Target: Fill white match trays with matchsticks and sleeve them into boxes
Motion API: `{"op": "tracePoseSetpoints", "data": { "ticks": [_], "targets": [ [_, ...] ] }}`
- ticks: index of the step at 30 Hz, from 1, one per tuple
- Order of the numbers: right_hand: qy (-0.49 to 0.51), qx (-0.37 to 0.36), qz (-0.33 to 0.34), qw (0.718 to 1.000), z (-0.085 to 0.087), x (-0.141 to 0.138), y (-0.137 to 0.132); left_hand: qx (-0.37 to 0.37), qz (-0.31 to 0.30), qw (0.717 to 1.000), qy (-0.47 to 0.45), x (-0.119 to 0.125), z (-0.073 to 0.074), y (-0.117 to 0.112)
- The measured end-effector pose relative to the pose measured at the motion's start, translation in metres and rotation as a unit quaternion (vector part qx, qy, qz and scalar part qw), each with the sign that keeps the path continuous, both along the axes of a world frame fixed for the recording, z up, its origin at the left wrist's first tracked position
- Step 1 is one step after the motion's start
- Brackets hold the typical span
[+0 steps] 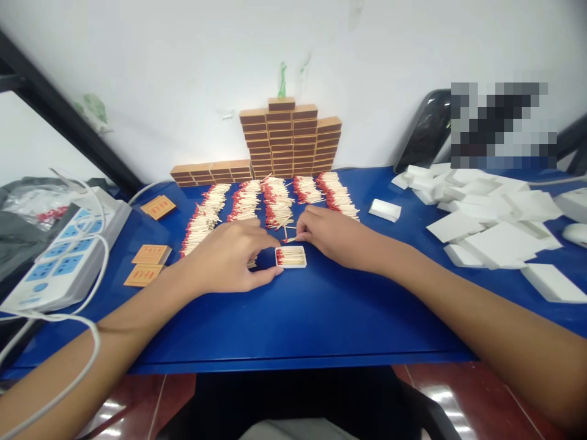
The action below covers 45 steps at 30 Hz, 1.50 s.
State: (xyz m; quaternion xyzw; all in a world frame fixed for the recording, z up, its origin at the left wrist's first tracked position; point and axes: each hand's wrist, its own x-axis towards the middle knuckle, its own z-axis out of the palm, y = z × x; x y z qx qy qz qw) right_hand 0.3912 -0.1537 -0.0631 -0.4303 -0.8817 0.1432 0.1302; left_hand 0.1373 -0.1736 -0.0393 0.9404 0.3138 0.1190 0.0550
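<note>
A small white matchbox tray [298, 266] lies on the blue table in front of me, with red-headed matches [290, 254] lying lengthwise in it. My left hand [233, 253] grips the tray's left end, thumb at the near corner and index finger at the far one. Just beyond the tray, my right hand [332, 235] pinches a match [290, 239] between thumb and fingertips; whether it holds more than one is too small to tell. Several heaps of loose matches [277, 205] stretch across the table behind both hands, and my left hand partly covers the leftmost ones.
Closed matchboxes [293, 143] are stacked against the wall. Orange matchboxes [145, 275] lie at left beside a power strip [59, 260] with white cables. One white tray [385, 210] lies right of the matches, near a large pile of white trays [495, 211]. A black glossy object [424, 128] leans behind.
</note>
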Motion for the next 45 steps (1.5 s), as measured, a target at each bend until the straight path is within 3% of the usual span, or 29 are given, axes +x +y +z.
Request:
{"op": "tracePoseSetpoints", "data": {
  "ticks": [9, 19, 29, 45],
  "targets": [
    [0.058, -0.082, 0.026, 0.995, 0.019, 0.013, -0.015, -0.003, -0.003, 1.000, 0.004, 0.001, -0.001, 0.001],
    [0.028, -0.022, 0.031, 0.999, 0.017, 0.003, -0.022, -0.003, -0.004, 1.000, -0.001, 0.001, -0.001, 0.002],
    [0.038, -0.030, 0.047, 0.998, 0.018, 0.003, -0.023, 0.000, 0.000, 1.000, 0.000, 0.001, -0.002, 0.002],
    [0.091, -0.019, 0.042, 0.995, 0.005, 0.002, -0.016, 0.000, 0.001, 1.000, 0.005, 0.000, -0.001, 0.001]
  ]
}}
